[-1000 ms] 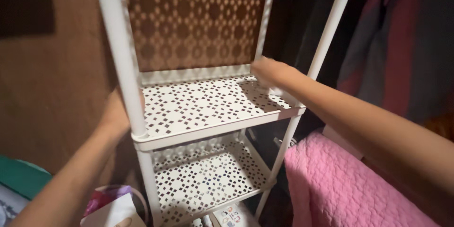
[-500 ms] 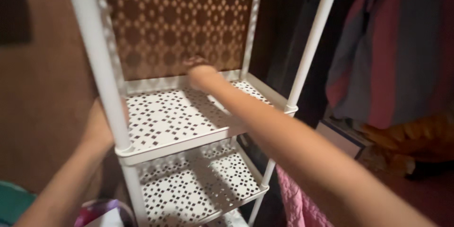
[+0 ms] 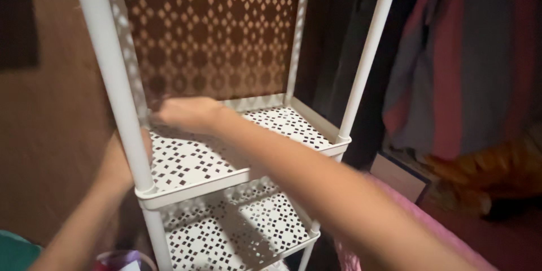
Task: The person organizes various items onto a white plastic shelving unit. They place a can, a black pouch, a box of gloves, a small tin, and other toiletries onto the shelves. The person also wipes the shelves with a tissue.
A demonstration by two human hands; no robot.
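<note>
White perforated metal shelf rack (image 3: 226, 152) stands against the brown wall (image 3: 51, 135), middle tier in front of you. Head view: your right hand (image 3: 183, 114) reaches across to the tier's far-left corner, blurred, so I cannot tell its grip. Your left hand (image 3: 121, 161) braces behind the near-left white tubular post (image 3: 116, 90), fingers hidden. Step looks like wiping or checking the tier; next, steady the post.

Matt white perforated metal rack (image 3: 197, 158) (smooth tubular posts (image 3: 110, 79)), quilted pink cloth (image 3: 435, 231)
</note>
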